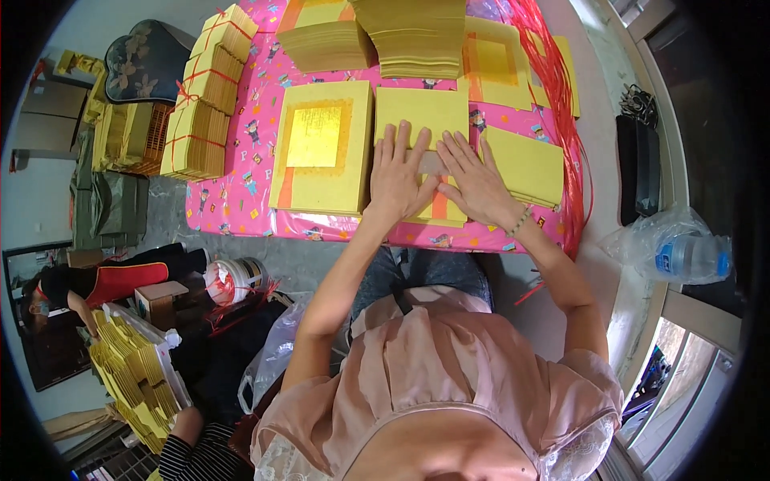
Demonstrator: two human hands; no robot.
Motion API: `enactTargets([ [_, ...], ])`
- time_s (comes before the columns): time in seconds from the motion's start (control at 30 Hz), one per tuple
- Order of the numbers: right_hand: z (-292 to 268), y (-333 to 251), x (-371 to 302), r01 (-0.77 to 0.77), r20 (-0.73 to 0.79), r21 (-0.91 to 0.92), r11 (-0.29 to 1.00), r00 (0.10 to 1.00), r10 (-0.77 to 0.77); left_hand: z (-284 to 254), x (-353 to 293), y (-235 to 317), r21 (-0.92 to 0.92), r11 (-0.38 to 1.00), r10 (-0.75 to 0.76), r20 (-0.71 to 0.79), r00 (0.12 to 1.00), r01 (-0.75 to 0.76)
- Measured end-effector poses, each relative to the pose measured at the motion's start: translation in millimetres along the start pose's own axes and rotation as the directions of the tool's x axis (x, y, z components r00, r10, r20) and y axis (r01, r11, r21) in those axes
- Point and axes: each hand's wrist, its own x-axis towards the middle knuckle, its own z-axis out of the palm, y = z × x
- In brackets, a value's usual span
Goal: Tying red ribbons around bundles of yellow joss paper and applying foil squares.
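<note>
My left hand (399, 172) lies flat, fingers stretched out, on a yellow paper sheet (421, 104) at the table's near edge. Beside it my right hand (479, 178) presses flat too, its fingers reaching the sheet's right side and its thumb close to my left thumb. Between the hands shows a greyish patch, with an orange and gold strip below; my palms hide part of both. A thick stack of yellow paper with a gold foil square (314, 138) stands left of my left hand. Folded yellow paper (525, 167) lies right of my right hand.
Taller yellow paper stacks (417, 40) stand behind on the pink table cover (257, 176). Red plastic strings (568, 144) hang along the right edge. Red-tied bundles (200, 132) line the left. A water bottle (694, 258) lies right. People handle yellow paper pieces (132, 369) lower left.
</note>
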Motion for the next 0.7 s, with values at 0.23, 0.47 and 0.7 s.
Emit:
enactTargets([
  [0.23, -6.4, -4.9, 1.0, -0.023, 0.071, 0.037, 0.999, 0.997, 0.020, -1.1, -10.2, -5.4, 0.027, 0.998, -0.059, 0.018, 0.998, 0.058],
  [0.47, -15.4, 2.4, 12.5, -0.021, 0.005, 0.033, 0.999, 1.000, 0.020, -1.6, -7.0, -7.2, 0.061, 0.997, -0.054, 0.028, 0.998, 0.052],
  [0.7, -20.4, 20.4, 37.5, 0.047, -0.242, 0.044, 0.998, 0.970, -0.035, -11.5, 4.9, -7.5, -0.009, 0.995, -0.095, 0.029, 0.995, 0.095],
])
